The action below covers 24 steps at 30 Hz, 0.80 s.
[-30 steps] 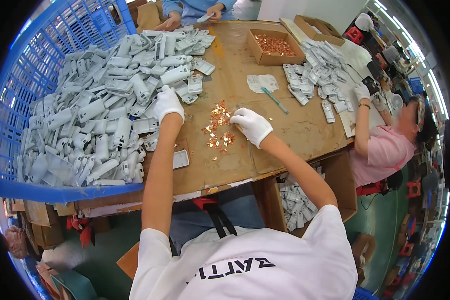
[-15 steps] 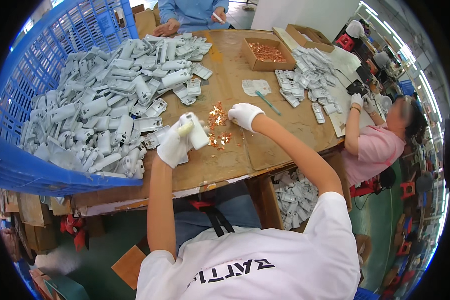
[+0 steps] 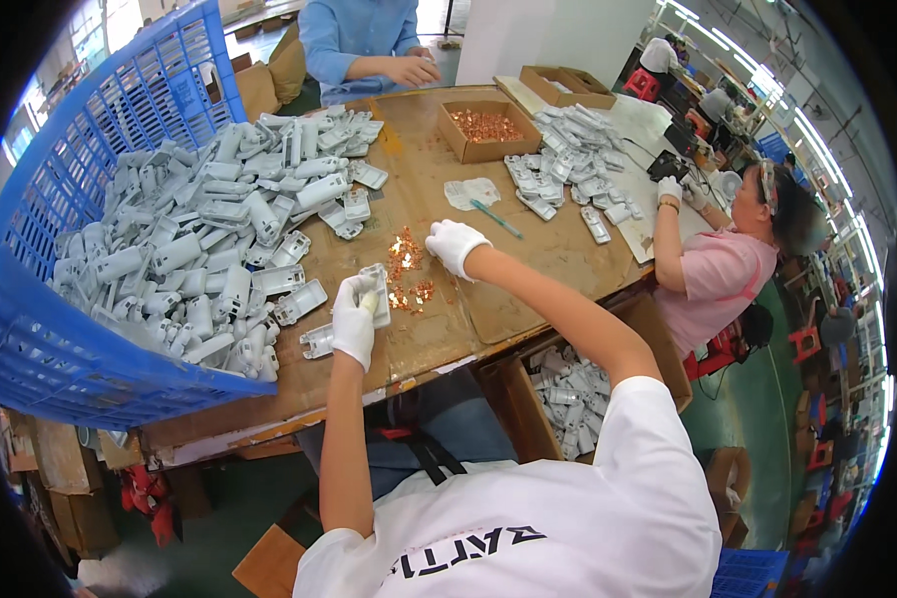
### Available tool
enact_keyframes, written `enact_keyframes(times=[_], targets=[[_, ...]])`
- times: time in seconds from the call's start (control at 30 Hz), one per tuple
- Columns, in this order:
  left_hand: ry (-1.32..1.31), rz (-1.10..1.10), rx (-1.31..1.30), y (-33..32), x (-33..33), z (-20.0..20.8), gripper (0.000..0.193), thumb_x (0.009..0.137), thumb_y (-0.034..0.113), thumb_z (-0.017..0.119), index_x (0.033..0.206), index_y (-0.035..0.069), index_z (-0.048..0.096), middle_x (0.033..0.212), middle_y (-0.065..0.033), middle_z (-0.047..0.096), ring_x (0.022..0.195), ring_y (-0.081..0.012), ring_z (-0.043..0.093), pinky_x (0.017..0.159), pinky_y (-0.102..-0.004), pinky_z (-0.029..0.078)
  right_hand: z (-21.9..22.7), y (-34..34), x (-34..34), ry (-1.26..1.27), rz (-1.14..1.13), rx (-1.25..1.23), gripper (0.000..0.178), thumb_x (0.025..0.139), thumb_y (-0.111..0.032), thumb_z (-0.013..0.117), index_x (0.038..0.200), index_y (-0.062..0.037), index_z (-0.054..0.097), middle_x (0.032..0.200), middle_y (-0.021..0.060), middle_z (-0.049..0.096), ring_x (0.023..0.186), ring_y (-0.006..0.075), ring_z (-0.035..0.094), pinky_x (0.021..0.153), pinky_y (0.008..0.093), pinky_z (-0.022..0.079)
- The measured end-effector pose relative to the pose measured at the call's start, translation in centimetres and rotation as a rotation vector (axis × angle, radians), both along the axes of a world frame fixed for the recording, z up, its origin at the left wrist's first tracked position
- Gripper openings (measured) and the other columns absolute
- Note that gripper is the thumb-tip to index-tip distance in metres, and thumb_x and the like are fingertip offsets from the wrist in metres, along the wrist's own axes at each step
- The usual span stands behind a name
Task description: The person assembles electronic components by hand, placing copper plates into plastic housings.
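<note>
The left hand (image 3: 354,317), in a white glove, grasps an oblong grey-white plastic shell (image 3: 383,299), thumb across its face, just left of a scatter of small shiny copper-coloured metal pieces (image 3: 406,254). The white-gloved right hand (image 3: 455,246) has its fingers bent just beyond the scatter's right side; whether they pinch a piece cannot be told. For good handling, the left thumb would best leave the shell's face uncovered and grip only its rim, with the shell level and near the scatter so that the right fingertips need little travel; the pieces look thin, so a light pinch at one edge should separate one more cleanly than a scoop. The brown tabletop (image 3: 553,269) is bare to the right of the right fingers, giving that hand room sideways, while the teal pen (image 3: 495,219) lies just beyond them. Left of the left fingers, the heap of grey-white shells (image 3: 219,229) spills from the blue plastic basket (image 3: 209,394), leaving less room there. The table's front edge runs close behind the left wrist, so any low pull toward the body seems likely to drag pieces off.
</note>
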<state>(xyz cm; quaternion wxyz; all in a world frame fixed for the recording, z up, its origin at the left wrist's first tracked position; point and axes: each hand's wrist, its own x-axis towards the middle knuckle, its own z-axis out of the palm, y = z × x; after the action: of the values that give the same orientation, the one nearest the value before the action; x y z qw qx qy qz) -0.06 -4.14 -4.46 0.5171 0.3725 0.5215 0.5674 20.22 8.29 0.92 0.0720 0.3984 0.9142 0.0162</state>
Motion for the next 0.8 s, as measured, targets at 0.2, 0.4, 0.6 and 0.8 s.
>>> enact_keyframes(times=[0.2, 0.4, 0.6, 0.8], targets=[[0.457, 0.090, -0.034, -1.6, 1.4, 3.2, 0.067, 0.077, 0.000, 0.071, 0.135, 0.012, 0.039, 0.116, -0.0200, 0.063, 0.108, -0.0325, 0.062, 0.088, -0.0397, 0.050, -0.8, -1.0, 0.1, 0.010, -0.098, -0.047, 0.017, 0.084, -0.006, 0.061, 0.101, -0.0042, 0.061, 0.107, 0.0181, 0.062, 0.102, 0.0355, 0.063, 0.085, 0.0427, 0.053], [0.458, -0.001, 0.034, -0.5, 1.0, 0.8, 0.063, 0.073, 0.001, 0.074, 0.131, 0.005, 0.049, 0.111, -0.0141, 0.065, 0.098, -0.0243, 0.064, 0.087, -0.0336, 0.051, -0.5, -1.6, -0.3, -0.023, -0.152, -0.069, 0.020, 0.084, -0.010, 0.063, 0.103, -0.0053, 0.061, 0.109, 0.0188, 0.062, 0.102, 0.0355, 0.063, 0.083, 0.0431, 0.053], [0.531, 0.051, 0.081, 0.1, 1.9, -0.5, 0.051, 0.071, 0.013, 0.074, 0.120, 0.009, 0.060, 0.106, -0.0160, 0.069, 0.099, -0.0290, 0.067, 0.087, -0.0365, 0.051, -0.6, -2.7, -0.1, 0.800, -0.267, -0.381, 0.013, 0.087, -0.008, 0.059, 0.099, -0.0058, 0.062, 0.083, 0.0080, 0.065, 0.082, 0.0165, 0.061, 0.073, 0.0315, 0.051], [0.673, 0.143, 0.021, -0.5, 3.1, 2.3, 0.041, 0.077, 0.021, 0.071, 0.115, 0.012, 0.061, 0.098, -0.0188, 0.069, 0.096, -0.0366, 0.066, 0.080, -0.0424, 0.053, -1.4, -6.7, -2.3, 0.991, -0.164, -0.501, 0.010, 0.089, -0.008, 0.061, 0.098, -0.0044, 0.061, 0.100, 0.0120, 0.058, 0.093, 0.0271, 0.058, 0.084, 0.0347, 0.047]])
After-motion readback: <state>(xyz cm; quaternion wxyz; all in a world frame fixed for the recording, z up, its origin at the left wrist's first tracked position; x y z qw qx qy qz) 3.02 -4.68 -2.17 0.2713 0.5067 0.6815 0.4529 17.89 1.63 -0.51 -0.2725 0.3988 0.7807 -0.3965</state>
